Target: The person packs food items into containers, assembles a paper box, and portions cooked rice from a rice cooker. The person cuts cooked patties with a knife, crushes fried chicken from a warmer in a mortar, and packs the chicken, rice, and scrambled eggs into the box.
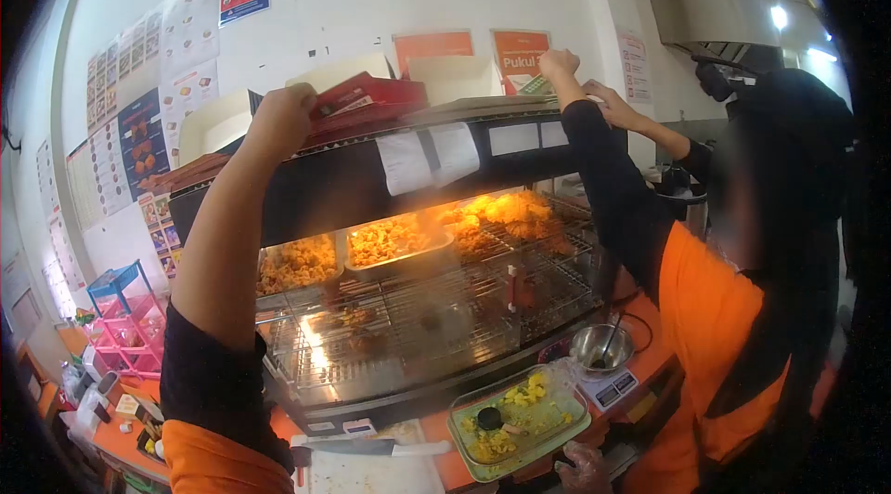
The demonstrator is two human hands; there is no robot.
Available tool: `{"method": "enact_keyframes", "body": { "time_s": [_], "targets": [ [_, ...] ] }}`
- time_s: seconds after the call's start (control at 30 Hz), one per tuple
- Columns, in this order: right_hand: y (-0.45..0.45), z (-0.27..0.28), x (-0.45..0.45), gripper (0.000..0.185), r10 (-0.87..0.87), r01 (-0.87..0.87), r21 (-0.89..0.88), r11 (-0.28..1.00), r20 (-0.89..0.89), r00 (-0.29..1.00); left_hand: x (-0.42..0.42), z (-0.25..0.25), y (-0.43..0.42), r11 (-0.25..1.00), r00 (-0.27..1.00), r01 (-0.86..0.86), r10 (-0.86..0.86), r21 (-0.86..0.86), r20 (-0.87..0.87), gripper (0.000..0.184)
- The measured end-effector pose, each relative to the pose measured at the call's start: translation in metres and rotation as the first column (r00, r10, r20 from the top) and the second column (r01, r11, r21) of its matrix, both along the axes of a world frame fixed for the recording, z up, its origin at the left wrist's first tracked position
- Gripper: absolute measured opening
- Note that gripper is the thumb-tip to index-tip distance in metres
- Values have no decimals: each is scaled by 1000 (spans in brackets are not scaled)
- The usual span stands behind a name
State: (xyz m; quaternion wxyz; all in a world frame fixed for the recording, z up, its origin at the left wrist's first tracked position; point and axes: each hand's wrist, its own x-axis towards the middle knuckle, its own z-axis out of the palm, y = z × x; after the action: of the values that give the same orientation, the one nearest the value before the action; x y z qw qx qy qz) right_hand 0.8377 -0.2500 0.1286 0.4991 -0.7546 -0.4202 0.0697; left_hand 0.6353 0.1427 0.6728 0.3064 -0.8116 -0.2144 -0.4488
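Note:
My left hand [283, 118] is raised over the left part of the heated display cabinet [343, 174]. Its fingers are closed on the edge of a red folded carton [371, 95]. Low in the picture, my right hand [585, 471], seemingly in a clear glove, hangs beside the green-rimmed tray [520, 420], fingers slightly apart and nothing visible in them. Yellow food pieces and a dark round-headed tool lie in that tray. Behind the glass, fried food [385, 239] fills metal trays on the upper rack.
A co-worker [715, 308] at the right reaches both hands to the cabinet top. A knife [371, 447] lies on a white cutting board [380, 474]. A metal bowl [601, 348] with a utensil stands on a scale [611, 390]. Pink shelving [130, 331] stands left.

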Motion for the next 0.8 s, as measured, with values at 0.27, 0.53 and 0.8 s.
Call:
{"method": "enact_keyframes", "body": {
  "time_s": [0.27, 0.53, 0.8],
  "targets": [
    [-12, 17, -4, 42, -17, 12, 59, 998, 88, 996, 4, -11, -7, 972, 991, 109, -90, -209, 102, 39],
    [-13, 26, -4, 40, -7, 3, 26, 1000, 171, 985, -2, -9, -27, 891, 990, 142, -137, -432, 42, 44],
    [-1, -2, -1, 37, 47, -41, 122, 992, -49, 998, 4, -18, -39, 966, 999, -30, 37, -258, 23, 38]
  ]
}}
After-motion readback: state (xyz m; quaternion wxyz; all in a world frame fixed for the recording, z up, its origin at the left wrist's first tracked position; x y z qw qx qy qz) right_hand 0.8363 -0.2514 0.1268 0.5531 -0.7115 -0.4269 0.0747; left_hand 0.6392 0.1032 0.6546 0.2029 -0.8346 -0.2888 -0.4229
